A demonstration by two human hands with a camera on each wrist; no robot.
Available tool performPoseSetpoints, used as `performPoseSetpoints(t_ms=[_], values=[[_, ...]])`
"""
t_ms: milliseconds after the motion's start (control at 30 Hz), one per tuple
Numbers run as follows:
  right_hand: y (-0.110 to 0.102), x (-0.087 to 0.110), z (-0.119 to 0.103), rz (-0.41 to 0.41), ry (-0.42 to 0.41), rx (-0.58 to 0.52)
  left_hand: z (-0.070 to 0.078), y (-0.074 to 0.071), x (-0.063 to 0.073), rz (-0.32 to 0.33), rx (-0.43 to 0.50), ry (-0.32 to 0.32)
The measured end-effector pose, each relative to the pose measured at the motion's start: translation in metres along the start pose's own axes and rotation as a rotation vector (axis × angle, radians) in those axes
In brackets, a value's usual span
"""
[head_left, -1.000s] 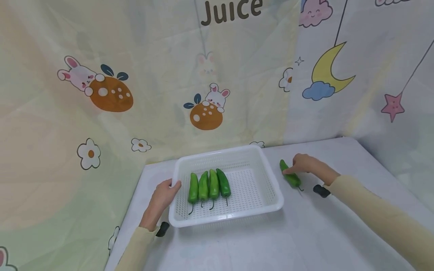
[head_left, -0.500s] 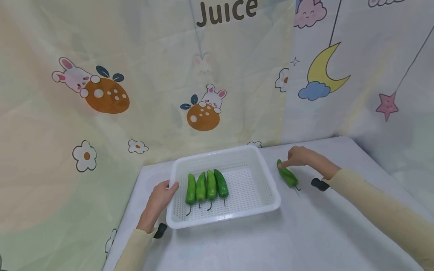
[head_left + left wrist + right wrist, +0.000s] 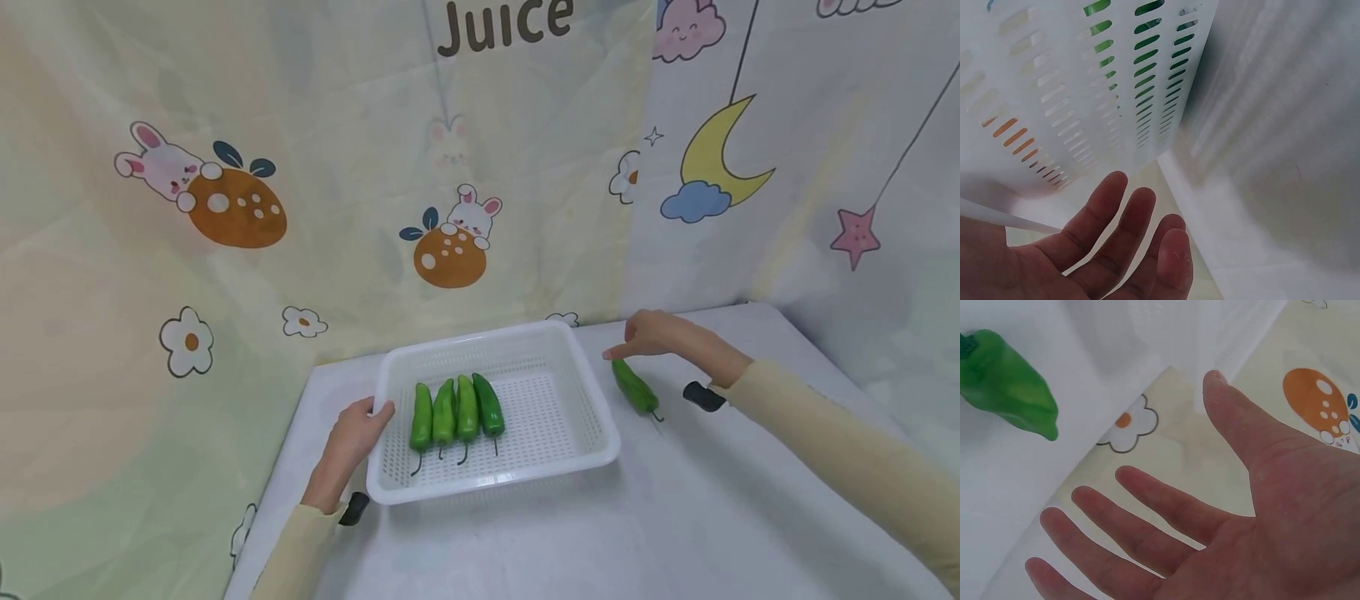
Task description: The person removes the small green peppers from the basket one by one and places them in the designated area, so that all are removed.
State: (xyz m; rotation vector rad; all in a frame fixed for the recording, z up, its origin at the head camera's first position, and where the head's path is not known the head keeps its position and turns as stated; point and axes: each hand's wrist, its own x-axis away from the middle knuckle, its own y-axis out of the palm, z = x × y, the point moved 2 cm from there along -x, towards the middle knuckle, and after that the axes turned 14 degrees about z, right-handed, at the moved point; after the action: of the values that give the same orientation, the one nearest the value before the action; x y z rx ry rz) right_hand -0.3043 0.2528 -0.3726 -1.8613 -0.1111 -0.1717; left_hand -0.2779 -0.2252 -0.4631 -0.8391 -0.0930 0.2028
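Note:
A white perforated plastic basket stands on the table, slightly turned. Several green peppers lie side by side in its left half, stems toward the front. My left hand holds the basket's left side, thumb over the rim; in the left wrist view its fingers are outside the slotted basket wall. One more green pepper lies on the table right of the basket. Just beyond its tip hovers my right hand. In the right wrist view that hand's fingers are spread, apart from the pepper.
A white cloth covers the table. Close behind it hangs a printed curtain, with another curtain panel along the right side. A black band is at the right wrist, and a similar one at the left.
My right hand has moved up and slightly left, off the lone pepper it was touching, past its tip. The left hand and basket hold their place.

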Motion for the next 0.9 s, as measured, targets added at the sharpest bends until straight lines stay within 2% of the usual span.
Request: performPoseSetpoints(t_ms=[300,700,900], values=[[-0.013,0.005,-0.021,0.028,-0.015,0.016,0.0,0.001,0.0,0.006,0.012,0.009],[-0.025,0.011,-0.047,0.067,-0.1,0.043,0.002,0.0,0.001,0.012,0.024,0.019],[-0.027,0.015,-0.065,0.092,-0.173,0.054,0.001,0.0,0.003,0.007,0.034,0.008]])
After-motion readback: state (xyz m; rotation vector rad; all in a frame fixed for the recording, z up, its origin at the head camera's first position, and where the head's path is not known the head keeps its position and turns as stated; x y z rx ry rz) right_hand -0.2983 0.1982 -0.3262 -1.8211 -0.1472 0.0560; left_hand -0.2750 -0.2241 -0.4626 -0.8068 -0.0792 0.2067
